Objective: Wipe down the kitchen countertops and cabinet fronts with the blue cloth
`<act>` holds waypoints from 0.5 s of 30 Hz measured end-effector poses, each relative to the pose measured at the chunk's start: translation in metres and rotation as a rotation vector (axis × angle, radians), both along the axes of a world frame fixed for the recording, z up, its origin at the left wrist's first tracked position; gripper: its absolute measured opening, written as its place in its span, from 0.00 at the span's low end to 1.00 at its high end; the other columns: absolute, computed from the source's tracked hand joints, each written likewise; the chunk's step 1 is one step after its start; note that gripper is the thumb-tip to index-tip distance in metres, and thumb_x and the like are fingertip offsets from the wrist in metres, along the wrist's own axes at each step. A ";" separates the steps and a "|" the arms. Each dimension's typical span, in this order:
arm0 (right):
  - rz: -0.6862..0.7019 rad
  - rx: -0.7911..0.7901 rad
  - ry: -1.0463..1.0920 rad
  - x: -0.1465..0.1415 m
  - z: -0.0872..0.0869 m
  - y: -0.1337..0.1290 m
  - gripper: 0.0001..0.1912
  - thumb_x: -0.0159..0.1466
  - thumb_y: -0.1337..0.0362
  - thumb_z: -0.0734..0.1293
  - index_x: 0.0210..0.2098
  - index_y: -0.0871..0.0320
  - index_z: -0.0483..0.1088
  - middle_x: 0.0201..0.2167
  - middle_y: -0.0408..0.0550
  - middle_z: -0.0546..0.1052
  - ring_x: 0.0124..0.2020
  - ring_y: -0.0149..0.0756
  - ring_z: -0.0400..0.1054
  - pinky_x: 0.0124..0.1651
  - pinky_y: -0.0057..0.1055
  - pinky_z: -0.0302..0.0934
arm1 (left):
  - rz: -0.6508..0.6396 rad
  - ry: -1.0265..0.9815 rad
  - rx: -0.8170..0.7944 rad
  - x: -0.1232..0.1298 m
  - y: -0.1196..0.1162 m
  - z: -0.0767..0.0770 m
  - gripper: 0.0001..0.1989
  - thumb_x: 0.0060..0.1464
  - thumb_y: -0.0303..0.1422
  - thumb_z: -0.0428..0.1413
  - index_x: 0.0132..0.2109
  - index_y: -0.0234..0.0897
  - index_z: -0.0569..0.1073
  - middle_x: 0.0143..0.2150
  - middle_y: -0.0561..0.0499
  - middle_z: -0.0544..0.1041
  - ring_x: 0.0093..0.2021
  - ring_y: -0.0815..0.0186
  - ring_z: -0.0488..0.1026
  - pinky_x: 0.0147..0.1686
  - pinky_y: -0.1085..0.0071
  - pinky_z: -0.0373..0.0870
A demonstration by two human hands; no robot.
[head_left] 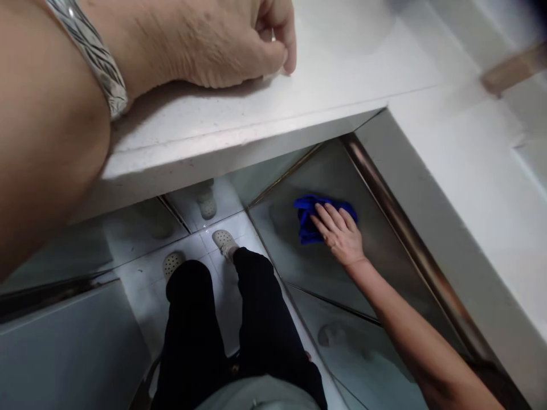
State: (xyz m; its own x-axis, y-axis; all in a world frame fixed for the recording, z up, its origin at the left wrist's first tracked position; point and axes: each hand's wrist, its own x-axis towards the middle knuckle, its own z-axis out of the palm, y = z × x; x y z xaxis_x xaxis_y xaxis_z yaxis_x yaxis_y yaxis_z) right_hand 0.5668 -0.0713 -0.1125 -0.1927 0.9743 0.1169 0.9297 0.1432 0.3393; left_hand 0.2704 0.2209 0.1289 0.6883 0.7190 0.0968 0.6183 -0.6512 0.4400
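Pressing a blue cloth (308,232) to a glossy panel (294,262) below a counter

At far left, a grey board (68,353) stands low beside the tiled floor (149,287); above it, the left forearm enters with a patterned, silvery bracelet (92,54) at the wrist. The left hand (213,42) rests on the white countertop (342,62), closed, its fingers curled in and the thumb bent towards them; something small and pale shows by the fingertips, but whether it is gripped, and what it is, cannot be told. Below, left of centre, the wearer's two perforated clogs (173,263) stand on the tiles under dark trousers (192,319); a reflected clog appears in the shiny surface ahead of them.

Right of the clogs, the blue cloth lies bunched against the glossy panel, under the counter's edge; the right hand (339,233) lies over the cloth's right part, open, fingers extended and slightly parted, holding it to the surface rather than closing round it; the right forearm reaches in from the lower right. Farther right, a brown metallic strip (410,245) runs diagonally along the panel, between it and the pale frame (453,233); at upper right, a blurred brown object (515,68) lies well apart from both hands.
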 end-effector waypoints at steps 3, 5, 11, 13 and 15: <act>-0.068 0.033 -0.062 -0.001 0.012 -0.048 0.31 0.72 0.69 0.55 0.73 0.53 0.50 0.73 0.48 0.55 0.74 0.39 0.45 0.74 0.43 0.38 | -0.124 0.010 0.182 -0.002 0.007 -0.001 0.20 0.58 0.35 0.47 0.52 0.43 0.78 0.31 0.62 0.66 0.47 0.64 0.74 0.59 0.54 0.65; -0.103 0.044 -0.083 -0.002 0.011 -0.079 0.32 0.71 0.69 0.55 0.73 0.53 0.50 0.73 0.48 0.56 0.74 0.38 0.44 0.74 0.42 0.36 | -0.157 0.009 0.218 -0.004 0.014 -0.003 0.22 0.56 0.37 0.46 0.52 0.41 0.78 0.30 0.61 0.64 0.43 0.67 0.73 0.60 0.57 0.66; -0.227 0.041 -0.052 -0.008 -0.010 -0.161 0.34 0.69 0.69 0.54 0.73 0.51 0.51 0.71 0.47 0.61 0.73 0.37 0.49 0.74 0.43 0.38 | -0.120 0.019 0.242 -0.008 0.014 -0.002 0.30 0.52 0.45 0.39 0.50 0.41 0.78 0.34 0.60 0.68 0.44 0.64 0.72 0.53 0.56 0.65; -0.292 -0.028 -0.057 -0.012 -0.017 -0.187 0.33 0.68 0.68 0.54 0.72 0.51 0.54 0.70 0.47 0.61 0.72 0.40 0.52 0.73 0.44 0.42 | -0.133 -0.009 0.241 -0.009 0.015 -0.001 0.34 0.51 0.49 0.37 0.50 0.37 0.78 0.36 0.61 0.69 0.45 0.65 0.70 0.54 0.57 0.62; -0.360 -0.129 -0.069 -0.016 -0.025 -0.213 0.32 0.67 0.68 0.54 0.71 0.51 0.58 0.70 0.48 0.61 0.71 0.45 0.54 0.71 0.46 0.47 | -0.154 -0.027 0.131 -0.008 0.019 -0.004 0.35 0.52 0.51 0.38 0.54 0.34 0.76 0.41 0.63 0.70 0.50 0.62 0.68 0.57 0.54 0.59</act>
